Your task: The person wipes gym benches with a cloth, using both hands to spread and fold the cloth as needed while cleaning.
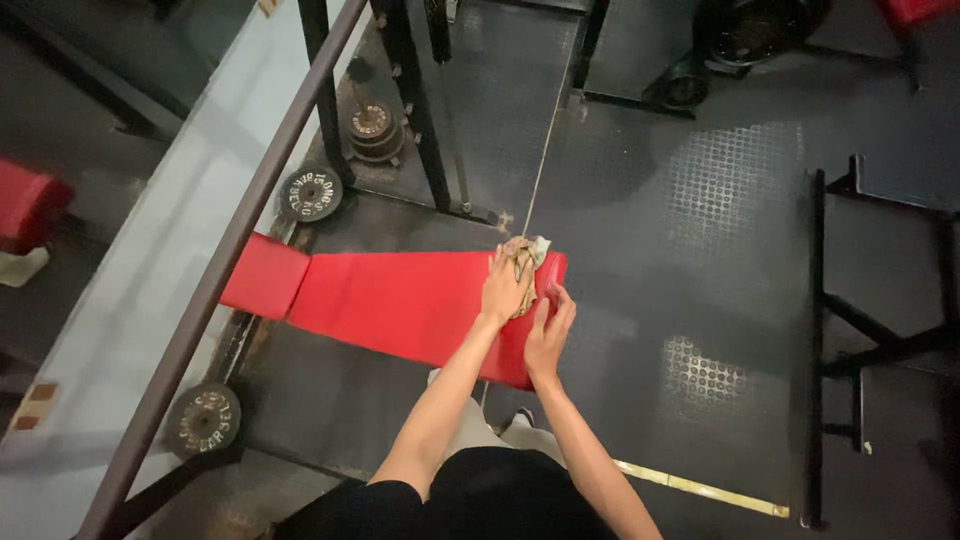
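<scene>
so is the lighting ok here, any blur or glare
Head view: dim gym lighting, dark floor with patchy sheen; the red bench pad stands out clearly; left hand on the cloth and right hand are slightly soft; corners fade into shadow.

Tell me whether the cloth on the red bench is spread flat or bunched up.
Bunched up: the cloth sits crumpled under the left hand at the bench end.
</scene>
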